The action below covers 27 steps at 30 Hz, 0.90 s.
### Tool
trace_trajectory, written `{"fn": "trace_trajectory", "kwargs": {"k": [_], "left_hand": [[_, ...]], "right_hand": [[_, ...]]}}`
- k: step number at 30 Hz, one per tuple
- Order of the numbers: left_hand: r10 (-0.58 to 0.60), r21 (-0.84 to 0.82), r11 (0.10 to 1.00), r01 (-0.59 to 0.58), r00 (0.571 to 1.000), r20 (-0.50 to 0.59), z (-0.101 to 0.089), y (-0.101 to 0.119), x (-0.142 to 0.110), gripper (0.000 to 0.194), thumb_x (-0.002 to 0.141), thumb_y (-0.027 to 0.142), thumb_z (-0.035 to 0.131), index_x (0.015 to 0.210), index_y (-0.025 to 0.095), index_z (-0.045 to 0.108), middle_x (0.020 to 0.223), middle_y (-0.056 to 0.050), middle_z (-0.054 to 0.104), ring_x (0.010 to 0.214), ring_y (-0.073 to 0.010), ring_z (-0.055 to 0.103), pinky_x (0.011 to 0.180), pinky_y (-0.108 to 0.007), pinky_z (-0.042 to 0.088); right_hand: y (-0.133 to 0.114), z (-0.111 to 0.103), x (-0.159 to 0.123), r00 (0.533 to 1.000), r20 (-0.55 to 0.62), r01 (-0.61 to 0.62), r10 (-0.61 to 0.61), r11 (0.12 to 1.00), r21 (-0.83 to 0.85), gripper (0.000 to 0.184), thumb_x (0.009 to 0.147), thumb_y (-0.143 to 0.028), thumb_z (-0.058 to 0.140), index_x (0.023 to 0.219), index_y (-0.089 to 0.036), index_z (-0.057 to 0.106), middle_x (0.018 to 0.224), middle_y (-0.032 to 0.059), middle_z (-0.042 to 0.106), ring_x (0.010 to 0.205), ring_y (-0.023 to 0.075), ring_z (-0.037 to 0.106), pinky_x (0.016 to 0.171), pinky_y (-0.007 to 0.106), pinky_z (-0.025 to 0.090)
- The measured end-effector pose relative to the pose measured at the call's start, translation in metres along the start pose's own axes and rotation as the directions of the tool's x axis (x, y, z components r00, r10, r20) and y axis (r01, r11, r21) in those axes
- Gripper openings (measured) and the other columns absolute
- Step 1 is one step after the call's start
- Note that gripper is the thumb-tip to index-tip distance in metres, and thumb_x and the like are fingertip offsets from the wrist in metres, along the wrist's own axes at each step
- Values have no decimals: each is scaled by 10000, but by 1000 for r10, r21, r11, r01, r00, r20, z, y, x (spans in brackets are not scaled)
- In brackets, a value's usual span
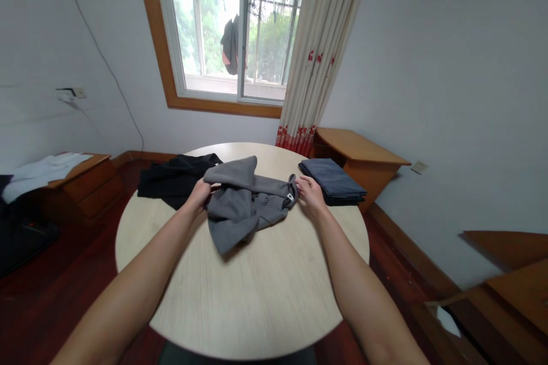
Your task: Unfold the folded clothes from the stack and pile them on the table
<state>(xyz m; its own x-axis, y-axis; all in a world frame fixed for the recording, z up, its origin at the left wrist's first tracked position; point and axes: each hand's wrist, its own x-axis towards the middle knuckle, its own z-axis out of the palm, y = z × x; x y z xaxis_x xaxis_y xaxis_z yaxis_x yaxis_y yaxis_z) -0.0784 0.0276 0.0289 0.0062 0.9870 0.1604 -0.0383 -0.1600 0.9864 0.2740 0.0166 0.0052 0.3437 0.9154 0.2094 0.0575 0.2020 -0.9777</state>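
A grey shirt [252, 197] lies bunched on the round table [257, 291], its collar and white label toward the right. My left hand [200, 194] is closed on the shirt's left end, where a fold of cloth stands up off the table. At the collar end, my right hand [310, 191] pinches the shirt's edge. A crumpled black garment [175, 177] rests just beyond my left hand. Beside my right hand sits a stack of folded dark clothes [331, 179], blue-grey on top. The fingertips of both hands are partly hidden by the cloth.
Behind the table on the right stands a wooden desk [359, 145], close to a curtain [319, 57] and a window [240, 28]. White cloth lies on a low wooden cabinet [81, 199] at the left. More wooden furniture [514, 291] is at the lower right.
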Motion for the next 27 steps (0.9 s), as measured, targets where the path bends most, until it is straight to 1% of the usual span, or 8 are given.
{"fn": "trace_trajectory", "kwargs": {"k": [5,7,10,13,16,23,25,27], "left_hand": [[111,206,971,-121,992,63,4,0,0,756,823,625,632,1420,182,491,1350,-171,604,1115,-274,648,931,-428,535],[221,417,864,-281,957,187,8,-2,-6,875,765,648,679,1476,195,446,1458,-175,518,1262,-323,560,1050,-486,456],[257,673,588,-448,893,370,16,-6,-18,1002,680,679,745,1510,214,429,1561,-172,397,1404,-396,394,1147,-547,325],[142,796,385,-467,882,448,26,-8,-27,893,710,687,722,1451,230,524,1546,-172,409,1383,-433,393,1116,-570,343],[55,824,306,-477,873,485,33,-7,-30,617,816,625,654,1301,244,661,1408,-147,537,1288,-384,485,1065,-501,410],[116,841,302,-449,893,435,44,-1,-35,189,872,337,630,972,215,733,1096,-115,675,1076,-316,573,886,-408,480],[185,807,394,-440,898,399,38,4,-31,135,869,298,601,873,217,708,964,-87,704,978,-285,608,834,-381,481],[290,712,573,-405,913,285,24,12,-22,140,859,310,583,822,214,676,870,-55,705,856,-241,630,787,-347,483]], "right_hand": [[12,6,-7,952,217,271,-215,922,-275,390,768,-438,687,1075,-197,693,1145,109,724,1066,264,675,1005,459,504],[14,8,-11,922,306,345,-235,859,-378,387,766,-364,707,1125,-219,702,1215,98,701,1151,271,641,1073,477,450],[17,11,-14,895,389,406,-217,756,-514,442,735,-285,753,1167,-205,708,1316,126,647,1282,295,559,1151,490,368],[19,12,-14,890,413,423,-192,685,-593,430,758,-285,754,1170,-172,713,1320,158,631,1269,299,562,1147,479,373],[22,13,-13,878,428,457,-214,642,-616,357,799,-284,726,1137,-168,725,1253,148,656,1189,273,600,1103,444,417],[20,25,-15,913,326,407,-244,582,-705,109,837,-248,662,849,-198,758,1045,105,681,1014,230,613,945,366,469],[12,24,-14,926,269,378,-266,633,-676,133,835,-255,643,749,-201,730,932,78,683,916,211,612,863,333,470],[3,19,-12,935,216,356,-282,750,-558,220,835,-336,636,675,-194,683,778,45,658,782,192,592,744,304,460]]}}
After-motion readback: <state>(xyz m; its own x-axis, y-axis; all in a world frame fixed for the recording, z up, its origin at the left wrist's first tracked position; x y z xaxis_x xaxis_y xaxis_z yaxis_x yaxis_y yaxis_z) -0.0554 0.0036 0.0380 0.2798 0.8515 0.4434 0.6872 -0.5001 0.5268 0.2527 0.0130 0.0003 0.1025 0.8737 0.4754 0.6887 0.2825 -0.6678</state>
